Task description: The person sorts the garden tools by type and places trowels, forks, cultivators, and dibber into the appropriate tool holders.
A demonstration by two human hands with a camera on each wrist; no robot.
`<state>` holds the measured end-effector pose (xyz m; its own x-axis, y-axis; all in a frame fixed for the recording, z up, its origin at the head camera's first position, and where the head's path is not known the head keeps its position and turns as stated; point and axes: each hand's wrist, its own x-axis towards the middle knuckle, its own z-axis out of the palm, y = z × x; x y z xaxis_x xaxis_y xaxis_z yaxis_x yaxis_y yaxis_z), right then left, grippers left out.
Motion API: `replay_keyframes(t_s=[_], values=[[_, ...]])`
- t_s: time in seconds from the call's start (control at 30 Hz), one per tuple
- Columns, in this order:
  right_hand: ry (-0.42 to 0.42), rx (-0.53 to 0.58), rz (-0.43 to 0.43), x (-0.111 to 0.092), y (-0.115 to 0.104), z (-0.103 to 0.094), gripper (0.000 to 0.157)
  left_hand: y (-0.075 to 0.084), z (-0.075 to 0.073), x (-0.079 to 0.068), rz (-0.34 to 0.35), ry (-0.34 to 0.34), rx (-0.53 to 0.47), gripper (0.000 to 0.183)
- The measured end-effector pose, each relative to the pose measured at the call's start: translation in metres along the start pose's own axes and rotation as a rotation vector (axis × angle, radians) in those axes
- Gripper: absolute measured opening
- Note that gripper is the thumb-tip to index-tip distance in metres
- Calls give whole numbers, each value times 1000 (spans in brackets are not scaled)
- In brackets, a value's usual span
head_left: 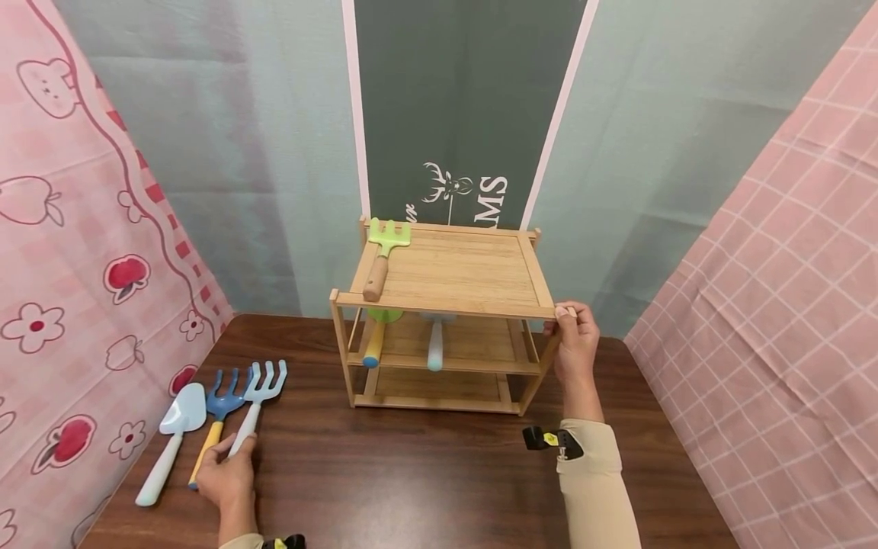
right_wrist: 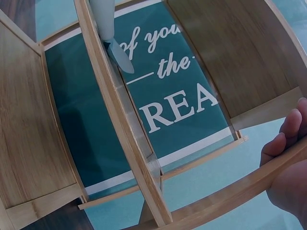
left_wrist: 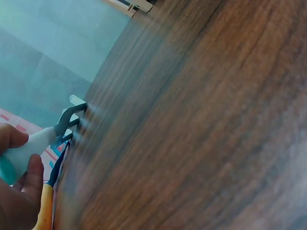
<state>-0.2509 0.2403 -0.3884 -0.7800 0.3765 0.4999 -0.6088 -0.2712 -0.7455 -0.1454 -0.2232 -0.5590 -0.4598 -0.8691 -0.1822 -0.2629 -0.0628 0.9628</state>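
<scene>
The person's L hand (head_left: 229, 474) is clamped on the handle of a pale blue hand fork (head_left: 261, 393), tines pointing away from the person, beyond the fingers. Just L of that grip lies a dk blue fork w/ yellow handle (head_left: 221, 406), its tines partly behind the pale ones; can't tell if the two touch. Farther L of the same grip is a pale blue trowel (head_left: 184, 412), flat on the brown table (head_left: 411, 480). The R hand (head_left: 578, 343) is closed round the near R top corner of a 3-tier wooden rack (head_left: 466, 271), thumb in front. Top tier, at the end away from the R grip: a lt green fork w/ wooden handle (head_left: 389, 238). Middle tier, lower and L of the R grip: a green-headed tool w/ yellow handle (head_left: 376, 341), and btwn it and the R hand a pale-blue-handled tool (head_left: 435, 347), both handles toward the person. Bottom tier (head_left: 439, 383) sits under these, also L of and below the R grip. Behind the rack, beyond the R hand, hangs a dk green panel (head_left: 473, 91) w/ white deer's head; legible bits: "AMS" in head view, "of you", "the", "REA" in R wrist view
</scene>
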Motion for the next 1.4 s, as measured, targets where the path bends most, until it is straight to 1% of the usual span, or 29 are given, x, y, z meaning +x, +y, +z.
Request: replay_keyframes(t_s=[0.1, 0.2, 0.33, 0.47, 0.63, 0.8, 0.87, 1.07, 1.3, 1.4], values=[[1, 6, -2, 0, 0, 0, 6, -1, 1, 0, 8, 0, -31, 25], [1, 13, -2, 0, 0, 0, 6, -1, 2, -1, 53, 21, -84, 22], [4, 22, -2, 0, 1, -1, 5, -2, 4, -5, 115, 75, -211, 21], [4, 27, -3, 0, 2, -1, 5, -1, 6, -9, 130, 107, -319, 22], [0, 30, -6, 0, 2, 0, 7, 1, 6, -14, 129, 82, -385, 26], [-4, 30, -7, 0, 1, 0, 5, 5, 10, -18, 164, 40, -489, 28], [-6, 25, -6, 0, 1, 0, 5, 9, 10, -20, 181, 30, -500, 28], [-1, 15, 1, 0, 2, 1, 7, 22, 7, -27, 229, 29, -497, 25], [2, 14, -2, 1, 1, 1, 9, 32, 9, -33, 283, 28, -579, 28], [2, 12, -4, 1, 1, 1, 12, 39, 9, -38, 317, 26, -613, 30]])
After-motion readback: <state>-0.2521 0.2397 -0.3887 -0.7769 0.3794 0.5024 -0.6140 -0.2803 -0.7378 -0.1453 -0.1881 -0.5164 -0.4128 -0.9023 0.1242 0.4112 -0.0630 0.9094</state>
